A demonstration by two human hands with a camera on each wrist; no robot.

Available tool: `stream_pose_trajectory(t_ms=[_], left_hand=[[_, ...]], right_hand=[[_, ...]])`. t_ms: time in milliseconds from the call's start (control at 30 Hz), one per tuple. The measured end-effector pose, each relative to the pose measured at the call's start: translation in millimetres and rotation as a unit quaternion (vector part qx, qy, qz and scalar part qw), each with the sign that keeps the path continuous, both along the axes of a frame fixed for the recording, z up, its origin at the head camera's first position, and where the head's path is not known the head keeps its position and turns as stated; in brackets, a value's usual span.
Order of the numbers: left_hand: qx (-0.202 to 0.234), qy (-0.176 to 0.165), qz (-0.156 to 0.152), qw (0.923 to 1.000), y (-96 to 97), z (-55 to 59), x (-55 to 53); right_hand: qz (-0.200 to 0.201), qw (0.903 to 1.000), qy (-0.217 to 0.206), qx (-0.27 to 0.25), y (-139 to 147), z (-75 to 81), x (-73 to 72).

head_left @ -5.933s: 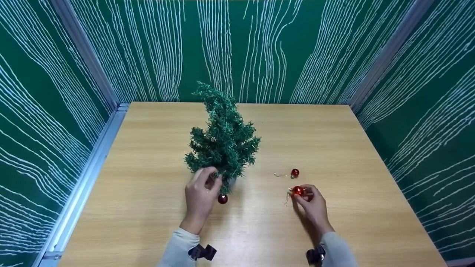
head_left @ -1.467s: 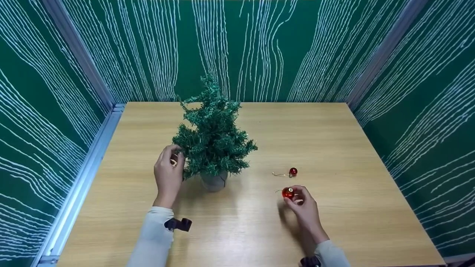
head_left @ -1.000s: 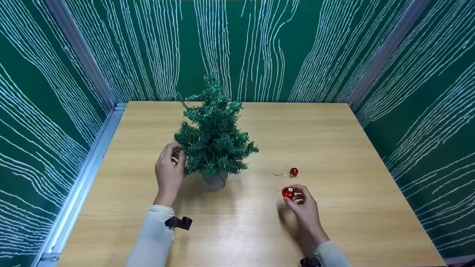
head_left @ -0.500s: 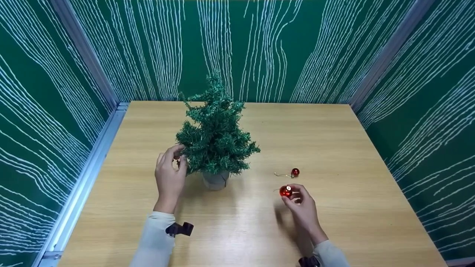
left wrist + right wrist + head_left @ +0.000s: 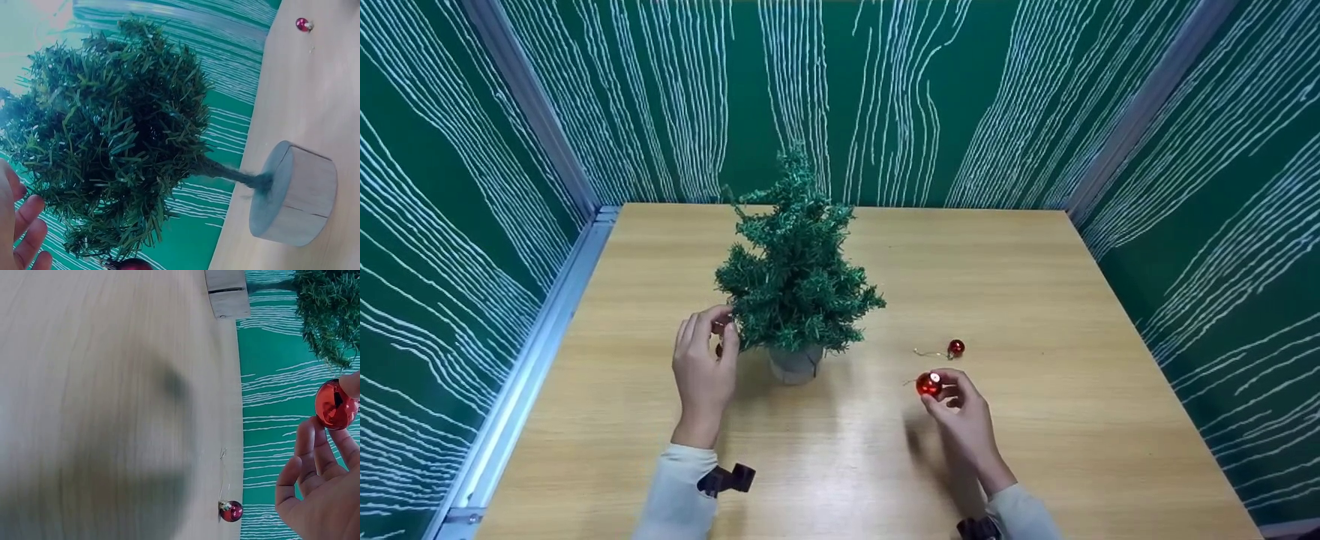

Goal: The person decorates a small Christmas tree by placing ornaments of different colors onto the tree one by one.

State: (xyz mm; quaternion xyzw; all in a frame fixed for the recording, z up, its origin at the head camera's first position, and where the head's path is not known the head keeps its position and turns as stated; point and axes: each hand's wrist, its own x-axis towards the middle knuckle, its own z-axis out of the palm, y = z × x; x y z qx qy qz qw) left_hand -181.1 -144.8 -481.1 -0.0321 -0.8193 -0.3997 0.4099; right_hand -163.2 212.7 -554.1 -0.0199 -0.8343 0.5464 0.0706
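The head view looks from above the near edge of the pale wooden bench (image 5: 1035,292), forward and down, far enough off to take in the green, white-lined walls (image 5: 877,97) left, far and right. The left-wrist view is low and close, facing the bushy green artificial tree (image 5: 801,277) from its near left; it is tipped sideways, with the left hand's fingers (image 5: 29,242) at the frame's edge. The right-wrist view, tipped the opposite way, looks low across the bench towards the far side, close to the glossy red ball (image 5: 332,408) in the right hand's fingers (image 5: 305,439). All three views share the tree and the shiny red, gold-threaded ball (image 5: 956,347) on the bench.
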Motion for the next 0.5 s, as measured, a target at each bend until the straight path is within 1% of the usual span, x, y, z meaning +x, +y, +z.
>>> stream_pose_trajectory(t_ms=[167,300,400,500], left_hand=[[-0.005,0.008,-0.003,0.9999,3.4,-1.9,4.4],[-0.01,0.013,-0.008,0.9998,7.9,-1.2,5.6],[-0.013,0.008,-0.006,0.9999,11.2,-0.2,5.6],[-0.015,0.001,0.003,0.9999,12.5,0.7,4.7]], right_hand=[[0.008,0.9996,0.026,-0.005,-3,-0.4,0.9],[0.008,0.9992,0.039,-0.008,-6,1.8,2.2],[0.009,0.9992,0.037,-0.01,-9,3.9,2.8],[0.01,0.9996,0.023,-0.009,-11,5.8,3.2]])
